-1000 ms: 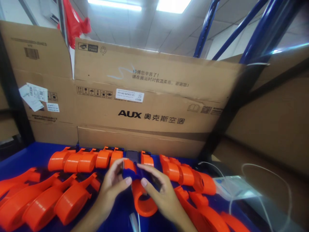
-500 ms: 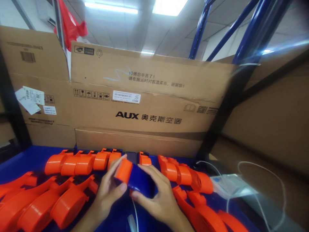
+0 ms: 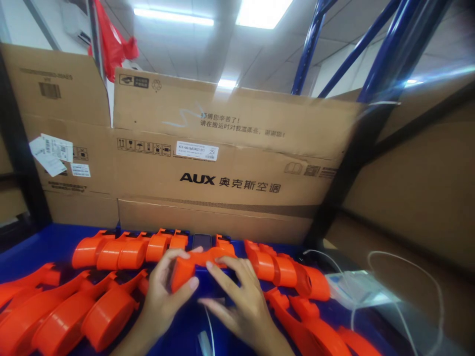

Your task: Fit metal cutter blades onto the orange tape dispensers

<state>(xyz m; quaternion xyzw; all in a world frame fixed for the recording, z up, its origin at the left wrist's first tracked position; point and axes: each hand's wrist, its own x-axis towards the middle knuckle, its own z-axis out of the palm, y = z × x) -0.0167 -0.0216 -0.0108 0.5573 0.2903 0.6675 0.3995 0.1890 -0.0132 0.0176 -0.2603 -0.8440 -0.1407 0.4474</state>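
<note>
Orange-and-blue piece: held between your two hands, over the blue tabletop.
Your left hand: grip clamped on the orange end — thumb toward you.
Your right hand: fingers spread at the orange top, thumb lower — I can't tell whether this grip clamps.
Orange pieces: in rows on either side of you.
Dark device: just beyond your hands, near the cardboard.

Left hand curled, thumb opposing fingers; right hand spread, thumb lower; forearms angled inward, toward desk far edge.
</note>
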